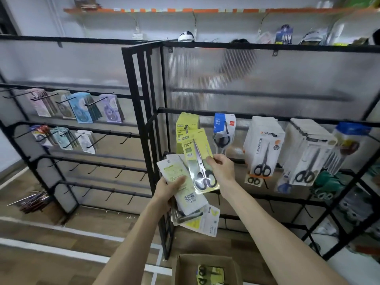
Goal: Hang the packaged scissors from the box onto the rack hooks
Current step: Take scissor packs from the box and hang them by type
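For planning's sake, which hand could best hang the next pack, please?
The right hand: it pinches one yellow scissors pack just below the hook; the left hand grips the stack.

Head-worn wide-angle camera, looking forward and down.

From the person's own eye level it faces the black rack (267,46) close ahead. Both forearms run up from the bottom edge, and the left hand (166,189) and right hand (222,168) meet mid-frame on packaged scissors (198,155). The cardboard box (205,259) sits nearest, cut by the bottom edge. A second rack (72,39) stands left, and the wall shelf (205,10) curves across the far top.
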Demonstrator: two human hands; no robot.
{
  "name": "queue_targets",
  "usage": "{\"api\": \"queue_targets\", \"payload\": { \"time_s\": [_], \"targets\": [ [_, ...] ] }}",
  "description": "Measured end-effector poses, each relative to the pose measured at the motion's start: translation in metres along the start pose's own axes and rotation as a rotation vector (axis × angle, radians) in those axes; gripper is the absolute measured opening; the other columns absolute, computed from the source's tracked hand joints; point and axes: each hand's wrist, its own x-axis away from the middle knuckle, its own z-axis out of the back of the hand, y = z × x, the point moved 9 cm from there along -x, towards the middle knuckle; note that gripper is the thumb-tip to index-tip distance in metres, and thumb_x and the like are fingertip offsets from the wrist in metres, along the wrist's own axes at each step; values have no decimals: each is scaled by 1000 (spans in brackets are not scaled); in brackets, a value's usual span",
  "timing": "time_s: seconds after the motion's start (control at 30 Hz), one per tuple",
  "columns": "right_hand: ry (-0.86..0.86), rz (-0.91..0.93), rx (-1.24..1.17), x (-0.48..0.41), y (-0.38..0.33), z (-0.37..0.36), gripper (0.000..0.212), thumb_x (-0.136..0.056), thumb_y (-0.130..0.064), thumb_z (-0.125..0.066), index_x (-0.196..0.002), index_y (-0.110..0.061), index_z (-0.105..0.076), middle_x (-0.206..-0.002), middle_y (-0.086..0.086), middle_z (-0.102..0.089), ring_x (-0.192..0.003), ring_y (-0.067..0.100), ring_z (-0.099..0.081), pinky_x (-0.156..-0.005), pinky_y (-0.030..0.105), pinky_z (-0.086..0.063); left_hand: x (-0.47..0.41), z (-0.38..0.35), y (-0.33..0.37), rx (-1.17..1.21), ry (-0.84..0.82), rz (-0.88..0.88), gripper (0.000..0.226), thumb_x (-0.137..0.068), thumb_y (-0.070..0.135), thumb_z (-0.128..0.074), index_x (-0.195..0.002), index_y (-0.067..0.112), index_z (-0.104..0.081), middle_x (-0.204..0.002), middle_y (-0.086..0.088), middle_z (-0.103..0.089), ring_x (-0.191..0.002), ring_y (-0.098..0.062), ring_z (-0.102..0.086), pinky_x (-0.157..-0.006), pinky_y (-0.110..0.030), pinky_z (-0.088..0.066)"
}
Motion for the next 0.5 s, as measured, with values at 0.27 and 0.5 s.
{"api": "queue_targets", "payload": {
  "time_s": [0.27,0.5],
  "targets": [
    [-52,-32,-10,-47,-3,-41,16,-95,-23,-63,-106,-13,-68,-96,-1,-69,-88,20,-61,-73,28,-45,-18,20,-9,-51,-55,80,34,-92,15,-74,-122,1,-64,-111,-18,-75,-99,-36,-74,-79,-49,-63],
    [28,-134,-10,-66,12,-55,26,-99,-23,-59,-121,-9,-65,-98,2,-61,-70,10,-51,-59,23,-39,-28,40,-12,-14,-63,96,33,-90,14,-74,-119,1,-65,-110,-19,-76,-99,-37,-74,-84,-53,-61]
  ]
}}
